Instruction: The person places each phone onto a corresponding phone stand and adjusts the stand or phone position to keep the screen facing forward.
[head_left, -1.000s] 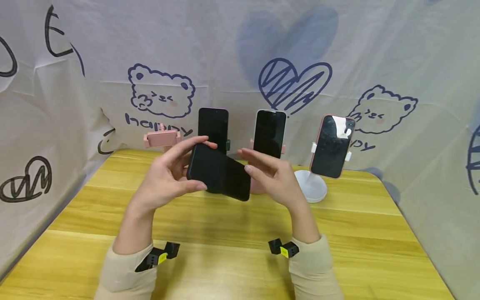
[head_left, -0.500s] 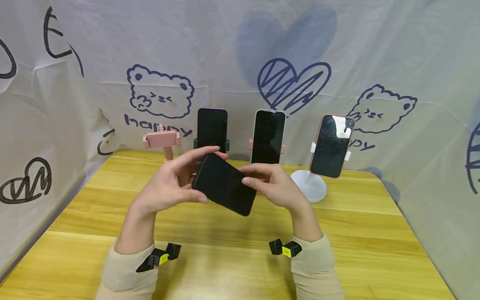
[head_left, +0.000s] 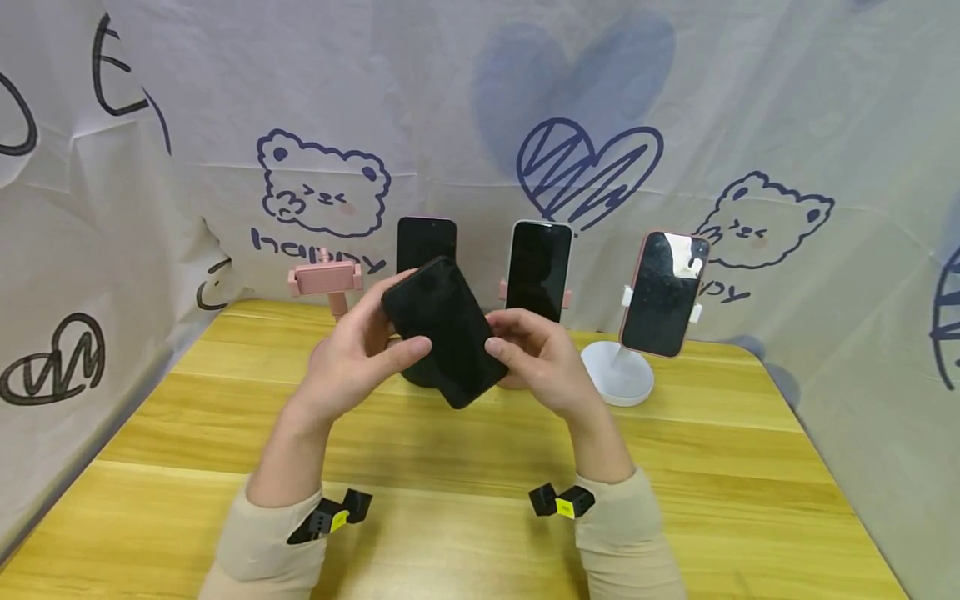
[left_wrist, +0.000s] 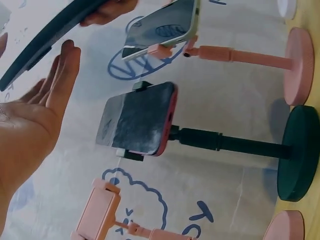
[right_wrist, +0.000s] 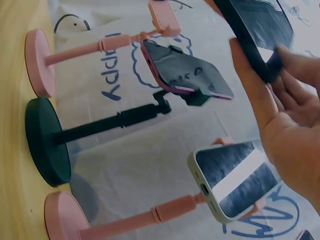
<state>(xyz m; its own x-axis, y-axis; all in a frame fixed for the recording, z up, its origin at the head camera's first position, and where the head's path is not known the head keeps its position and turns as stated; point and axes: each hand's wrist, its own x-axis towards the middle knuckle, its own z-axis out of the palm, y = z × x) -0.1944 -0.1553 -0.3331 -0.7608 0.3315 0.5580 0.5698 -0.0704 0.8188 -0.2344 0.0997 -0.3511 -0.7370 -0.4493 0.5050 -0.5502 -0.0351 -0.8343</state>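
A black phone (head_left: 450,333), its dark screen facing me, is tilted between both hands above the table. My left hand (head_left: 352,354) holds it at the left edge, thumb over the front and fingers behind. From the other side my right hand (head_left: 547,362) pinches its lower right edge, thumb on the screen. In the left wrist view, the left fingers (left_wrist: 67,65) stretch close along the phone's back. The right wrist view shows the right hand (right_wrist: 295,125) with its thumb and fingers around a corner. Behind the hands, a dark green stand (left_wrist: 240,145) carries another phone (head_left: 427,237).
At the back left stands a pink phone stand (head_left: 326,277) with a bare clamp. Another pink stand (right_wrist: 175,207) bears a white-framed phone (head_left: 538,271). Farther right, a white stand (head_left: 618,375) carries a phone with a pink edge (head_left: 666,292). A drawn-on cloth (head_left: 450,100) hangs behind.
The black phone has turned from lying sideways to a steeper, more upright tilt. My right hand, at first beside its right end, has closed onto its edge; the left thumb has shifted along it.
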